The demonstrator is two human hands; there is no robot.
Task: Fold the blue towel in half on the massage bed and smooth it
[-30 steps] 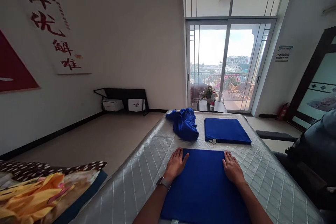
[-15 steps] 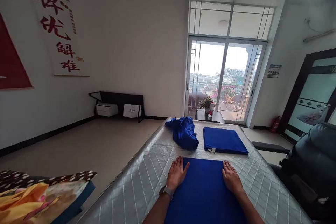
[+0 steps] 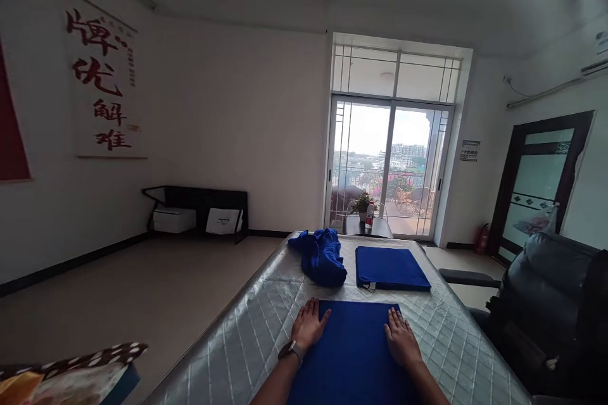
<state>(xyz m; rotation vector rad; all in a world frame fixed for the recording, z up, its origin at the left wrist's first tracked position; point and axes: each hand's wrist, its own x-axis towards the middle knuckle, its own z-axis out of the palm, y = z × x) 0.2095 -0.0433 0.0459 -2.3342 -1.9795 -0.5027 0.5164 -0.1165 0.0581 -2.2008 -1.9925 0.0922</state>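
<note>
A flat blue cloth (image 3: 352, 354) lies smooth before me on a silver quilted table cover (image 3: 237, 335). My left hand (image 3: 308, 324) rests flat on its left edge near the far corner, fingers stretched forward and thumb out over the cloth. Along the right edge my right hand (image 3: 401, 336) lies flat too, fingers extended. Neither hand grips anything. Beyond them sit a neatly folded blue cloth (image 3: 392, 267) with a small white tag and, to its left, a crumpled blue cloth (image 3: 323, 259). The near end of the flat cloth runs out of view.
A black armchair (image 3: 546, 304) stands close on the right. At lower left is a patterned cloth bundle (image 3: 80, 376). Past the table's far end, a small table holds a potted plant (image 3: 363, 204) and a bottle (image 3: 369, 216). A low black bench (image 3: 204, 199) is against the wall.
The camera view has tilted up and turned slightly, so the scene sits lower and further left. Both hands stay flat on the cloth's edges, with no clear movement over it.
</note>
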